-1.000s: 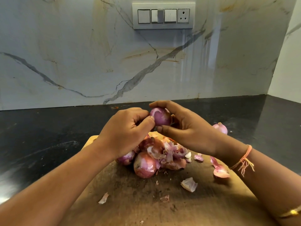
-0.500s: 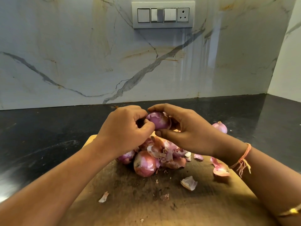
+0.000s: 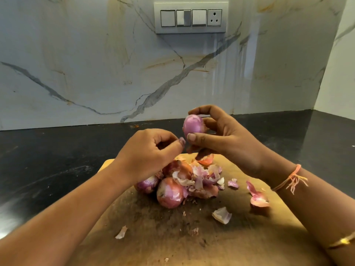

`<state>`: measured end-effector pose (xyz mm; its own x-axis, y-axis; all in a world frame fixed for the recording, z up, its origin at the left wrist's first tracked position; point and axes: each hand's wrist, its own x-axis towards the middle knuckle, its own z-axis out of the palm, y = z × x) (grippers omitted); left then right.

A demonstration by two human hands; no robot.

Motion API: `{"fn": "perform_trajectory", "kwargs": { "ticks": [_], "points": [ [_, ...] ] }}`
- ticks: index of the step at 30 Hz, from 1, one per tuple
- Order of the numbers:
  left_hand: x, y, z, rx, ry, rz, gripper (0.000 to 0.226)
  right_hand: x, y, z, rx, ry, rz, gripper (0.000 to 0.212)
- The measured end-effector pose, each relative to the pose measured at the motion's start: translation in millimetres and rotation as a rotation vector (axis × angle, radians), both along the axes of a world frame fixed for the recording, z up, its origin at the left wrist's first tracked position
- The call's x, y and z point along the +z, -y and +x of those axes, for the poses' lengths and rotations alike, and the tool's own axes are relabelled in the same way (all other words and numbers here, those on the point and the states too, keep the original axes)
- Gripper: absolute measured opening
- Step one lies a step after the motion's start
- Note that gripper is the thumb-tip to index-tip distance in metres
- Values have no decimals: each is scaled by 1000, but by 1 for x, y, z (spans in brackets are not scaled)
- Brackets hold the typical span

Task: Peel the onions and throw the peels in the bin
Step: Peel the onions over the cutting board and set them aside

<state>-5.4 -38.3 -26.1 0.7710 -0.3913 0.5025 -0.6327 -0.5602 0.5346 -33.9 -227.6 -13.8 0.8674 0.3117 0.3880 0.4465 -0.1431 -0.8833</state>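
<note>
1. The right hand (image 3: 226, 139) grasps a small red onion (image 3: 193, 126) between thumb and fingertips. It holds the onion raised above the far edge of the wooden chopping board (image 3: 249, 237), which lies on the black worktop (image 3: 48, 160).
2. The left hand (image 3: 148, 152) sits just beside the onion, fingers curled in and thumb meeting forefinger. I cannot tell whether it pinches a scrap of skin.
3. The held onion looks glossy and mostly bare. It is probably light, firm and slippery, so a grip across its middle suits it and leaves both ends free for picking off any skin.
4. Near the board's middle, unpeeled onions (image 3: 170, 192) lie against a heap of peels (image 3: 199, 179). Stray peels (image 3: 221, 215) lie toward the right edge.
5. The peels look papery, brittle and nearly weightless, so they are best gathered in a cupped handful. No bin is in view.
</note>
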Motion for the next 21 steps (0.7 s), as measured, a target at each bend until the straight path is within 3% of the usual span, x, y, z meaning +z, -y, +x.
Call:
{"fn": "perform_trajectory", "kwargs": {
  "ticks": [7,12,21],
  "points": [
    [3,-3,0,65,129,-9,45,-3,-1,0,-9,34,-119,45],
    [3,1,-3,76,227,50,46,-9,-9,1,-68,204,-334,36],
    [2,3,-6,170,333,180,51,-9,-11,0,-243,450,-641,54]
  ]
}}
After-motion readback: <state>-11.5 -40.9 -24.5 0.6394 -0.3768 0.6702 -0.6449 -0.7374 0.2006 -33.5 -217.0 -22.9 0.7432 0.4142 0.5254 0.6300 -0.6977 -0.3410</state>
